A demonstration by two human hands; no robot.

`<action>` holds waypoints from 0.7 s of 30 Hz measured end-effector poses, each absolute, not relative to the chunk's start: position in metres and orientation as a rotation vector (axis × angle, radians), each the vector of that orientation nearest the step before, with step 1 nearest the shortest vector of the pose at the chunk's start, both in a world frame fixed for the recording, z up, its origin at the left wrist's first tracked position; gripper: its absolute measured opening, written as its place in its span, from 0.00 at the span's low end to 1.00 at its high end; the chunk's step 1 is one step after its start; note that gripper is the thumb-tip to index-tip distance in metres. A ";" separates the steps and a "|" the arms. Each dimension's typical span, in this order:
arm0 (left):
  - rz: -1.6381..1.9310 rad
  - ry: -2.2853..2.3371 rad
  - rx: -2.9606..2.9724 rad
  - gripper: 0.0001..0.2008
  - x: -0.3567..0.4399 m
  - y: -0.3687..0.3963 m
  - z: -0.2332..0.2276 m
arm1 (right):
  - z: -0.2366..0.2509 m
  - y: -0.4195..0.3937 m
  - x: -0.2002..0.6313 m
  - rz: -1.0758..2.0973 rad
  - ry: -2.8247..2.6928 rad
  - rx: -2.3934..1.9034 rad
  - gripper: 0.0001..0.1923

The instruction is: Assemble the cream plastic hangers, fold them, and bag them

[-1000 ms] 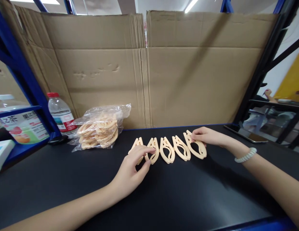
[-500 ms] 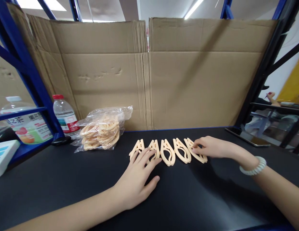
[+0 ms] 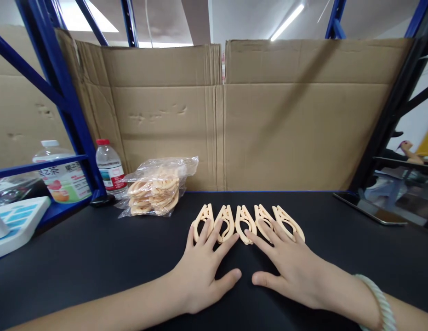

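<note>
Several peach-coloured folded plastic hangers point(image 3: 242, 213) lie side by side in a row on the black table point(image 3: 106, 257). My left hand point(image 3: 202, 278) is palm down with fingers spread, its fingertips over the lower ends of the leftmost hangers point(image 3: 207, 211). On the other side my right hand point(image 3: 298, 271), fingers likewise spread, covers the lower parts of the hangers at the right end point(image 3: 282, 215). Its index fingertip reaches the middle hanger. Neither hand grips anything. The fingers hide parts of the hangers' lower ends.
A clear plastic bag point(image 3: 156, 188) of more hangers sits behind, left. Beside it stand a red-capped bottle point(image 3: 111, 170) and a dark mouse-like object point(image 3: 102, 201). Cardboard point(image 3: 303, 119) walls off the back. A phone-like slab point(image 3: 368, 209) lies at right; another person's hand point(image 3: 406, 146) shows beyond the frame.
My right hand has let go of the rightmost hanger, moved left and toward me, and spread flat over the row. My left hand stays by the left hangers. The view has shifted slightly.
</note>
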State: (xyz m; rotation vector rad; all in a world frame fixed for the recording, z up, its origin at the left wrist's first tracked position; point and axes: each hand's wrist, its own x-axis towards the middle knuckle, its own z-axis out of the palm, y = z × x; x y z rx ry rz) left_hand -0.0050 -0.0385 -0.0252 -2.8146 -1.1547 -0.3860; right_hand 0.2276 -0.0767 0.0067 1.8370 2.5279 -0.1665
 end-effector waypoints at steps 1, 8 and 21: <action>-0.378 -1.153 -2.817 0.31 -0.005 -0.037 -0.026 | 0.006 -0.075 0.227 -0.169 2.540 1.837 0.44; -0.378 -1.225 -2.788 0.32 -0.002 -0.016 -0.029 | -0.006 -0.053 0.232 -0.232 2.663 1.834 0.43; -0.309 -1.462 -2.794 0.33 0.007 0.043 -0.005 | -0.011 0.025 0.228 -0.133 2.794 1.838 0.39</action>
